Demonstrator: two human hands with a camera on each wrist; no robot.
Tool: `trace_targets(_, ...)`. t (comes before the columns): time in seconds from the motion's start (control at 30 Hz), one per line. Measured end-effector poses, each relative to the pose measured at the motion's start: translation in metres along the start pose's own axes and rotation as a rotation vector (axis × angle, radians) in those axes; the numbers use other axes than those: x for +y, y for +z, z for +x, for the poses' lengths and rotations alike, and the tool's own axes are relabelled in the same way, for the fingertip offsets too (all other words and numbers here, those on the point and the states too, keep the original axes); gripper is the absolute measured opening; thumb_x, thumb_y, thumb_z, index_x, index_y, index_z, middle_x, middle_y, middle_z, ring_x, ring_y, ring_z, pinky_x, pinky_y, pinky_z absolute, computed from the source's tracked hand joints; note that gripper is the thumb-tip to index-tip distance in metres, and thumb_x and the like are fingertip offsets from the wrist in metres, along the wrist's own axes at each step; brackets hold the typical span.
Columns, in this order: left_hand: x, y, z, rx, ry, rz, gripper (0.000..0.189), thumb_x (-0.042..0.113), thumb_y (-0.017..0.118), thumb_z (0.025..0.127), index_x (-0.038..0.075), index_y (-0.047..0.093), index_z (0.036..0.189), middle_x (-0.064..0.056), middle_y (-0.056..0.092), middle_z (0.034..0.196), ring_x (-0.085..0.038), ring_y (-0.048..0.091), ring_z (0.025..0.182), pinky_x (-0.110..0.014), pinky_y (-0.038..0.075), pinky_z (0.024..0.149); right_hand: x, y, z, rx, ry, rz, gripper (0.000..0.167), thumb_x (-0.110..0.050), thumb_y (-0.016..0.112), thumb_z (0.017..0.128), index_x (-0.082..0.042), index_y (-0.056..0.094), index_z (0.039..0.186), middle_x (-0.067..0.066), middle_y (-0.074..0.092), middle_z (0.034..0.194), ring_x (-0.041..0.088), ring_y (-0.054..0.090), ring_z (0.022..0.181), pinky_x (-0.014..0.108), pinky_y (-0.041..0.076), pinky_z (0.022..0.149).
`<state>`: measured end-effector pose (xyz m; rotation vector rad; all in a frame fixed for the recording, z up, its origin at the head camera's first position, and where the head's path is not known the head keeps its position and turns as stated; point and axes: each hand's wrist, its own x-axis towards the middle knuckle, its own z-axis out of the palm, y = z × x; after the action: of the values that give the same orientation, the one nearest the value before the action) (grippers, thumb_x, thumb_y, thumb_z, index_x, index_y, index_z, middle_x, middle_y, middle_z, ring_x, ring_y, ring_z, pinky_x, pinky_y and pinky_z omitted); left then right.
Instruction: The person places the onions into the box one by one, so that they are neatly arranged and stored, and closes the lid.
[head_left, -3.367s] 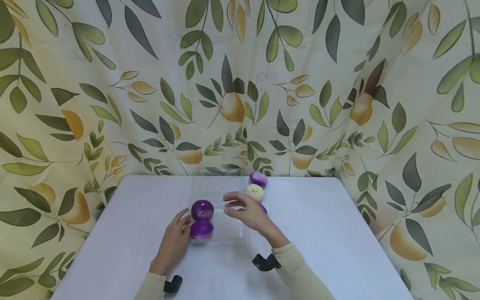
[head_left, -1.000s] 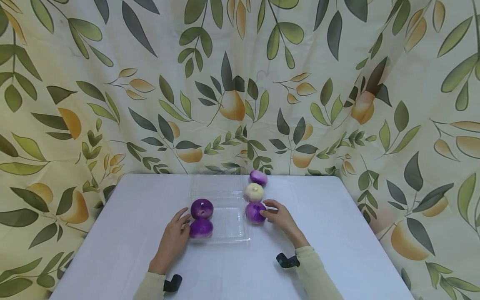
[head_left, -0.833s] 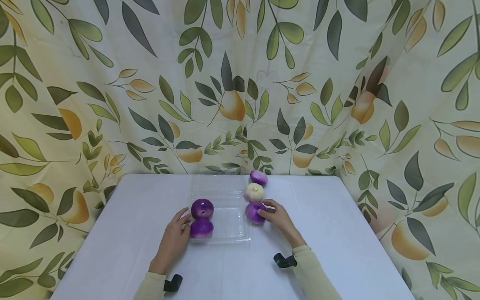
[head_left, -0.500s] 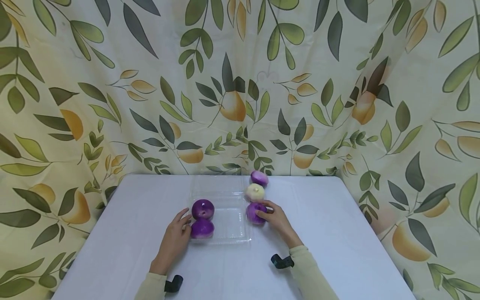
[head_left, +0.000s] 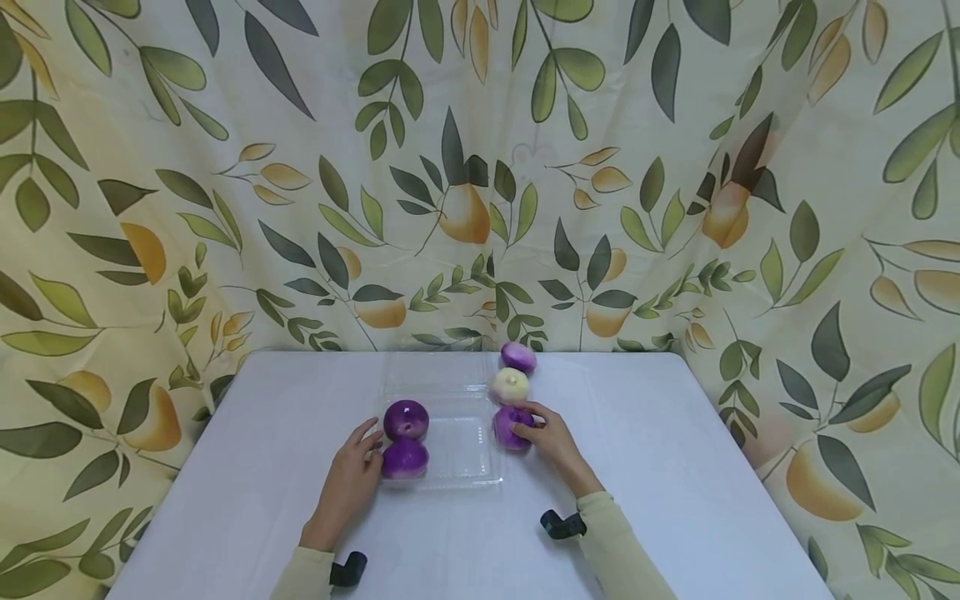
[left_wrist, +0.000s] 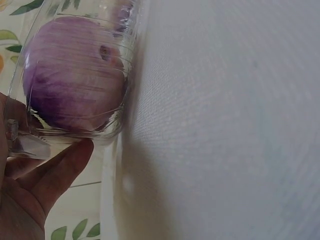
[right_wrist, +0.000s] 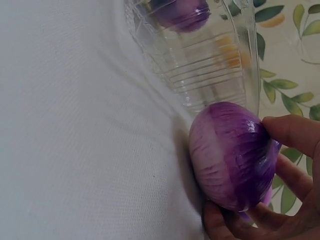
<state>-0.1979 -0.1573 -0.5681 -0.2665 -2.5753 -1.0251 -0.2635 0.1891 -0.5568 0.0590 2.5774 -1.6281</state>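
Note:
A purple onion (head_left: 512, 428) sits just right of the clear plastic container (head_left: 463, 446). My right hand (head_left: 553, 437) grips this onion, with thumb and fingers on opposite sides of it; in the right wrist view the held onion (right_wrist: 235, 156) seems to be resting on the cloth. Two other purple onions lie in the container's left side, a rear onion (head_left: 406, 419) and a front onion (head_left: 405, 459). My left hand (head_left: 347, 482) rests against the container's left side, and the left wrist view shows fingertips touching its wall beside an onion (left_wrist: 75, 75).
Behind the held onion stand a pale, whitish onion (head_left: 510, 386) and a light purple onion (head_left: 518, 357), in a row toward the table's back edge. The container's clear lid (head_left: 435, 367) lies folded back. A leaf-patterned curtain (head_left: 480, 208) hangs behind the white table (head_left: 660, 467).
My right hand has moved from over the container to the right-hand row and has closed around the nearest purple onion. My left hand has stayed at the container's left side.

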Motion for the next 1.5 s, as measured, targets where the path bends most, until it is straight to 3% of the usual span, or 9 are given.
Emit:
trace_targets(0.6, 0.000, 0.000, -0.002, -0.013, -0.020, -0.010, 0.032, -0.001, 0.060, 0.089, -0.005, 0.065, 0.121, -0.014, 0.055, 0.141, -0.027, 0.070, 0.103, -0.038, 0.060, 0.082, 0.006, -0.020, -0.008, 0.043, 0.000, -0.011, 0.042, -0.023, 0.074, 0.085, -0.015, 0.066, 0.125, 0.019, 0.059, 0.134, 0.037, 0.061, 0.117, 0.050, 0.049, 0.103)
trace_targets(0.73, 0.000, 0.000, -0.002, -0.012, -0.015, -0.006, 0.032, -0.002, 0.060, 0.089, -0.006, 0.065, 0.121, -0.014, 0.056, 0.140, -0.027, 0.070, 0.102, -0.038, 0.060, 0.081, 0.006, -0.026, -0.008, 0.044, 0.032, 0.006, 0.044, -0.026, 0.075, 0.085, -0.016, 0.065, 0.127, 0.017, 0.057, 0.137, 0.036, 0.060, 0.121, 0.049, 0.047, 0.105)
trace_targets(1.1, 0.000, 0.000, -0.002, -0.011, -0.015, -0.009, 0.032, -0.001, 0.060, 0.090, -0.005, 0.065, 0.121, -0.014, 0.055, 0.140, -0.027, 0.070, 0.102, -0.037, 0.060, 0.081, -0.008, -0.039, -0.018, 0.046, 0.043, 0.114, 0.048, -0.025, 0.073, 0.087, -0.013, 0.061, 0.132, 0.020, 0.050, 0.143, 0.037, 0.057, 0.124, 0.044, 0.049, 0.104)
trace_targets(1.5, 0.002, -0.001, 0.000, 0.000, -0.012, -0.015, 0.033, -0.001, 0.060, 0.089, -0.006, 0.065, 0.121, -0.013, 0.056, 0.140, -0.026, 0.070, 0.103, -0.038, 0.060, 0.082, -0.028, -0.046, -0.026, 0.024, 0.023, 0.169, 0.050, -0.024, 0.072, 0.088, -0.015, 0.057, 0.135, 0.015, 0.045, 0.149, 0.039, 0.048, 0.135, 0.054, 0.043, 0.110)
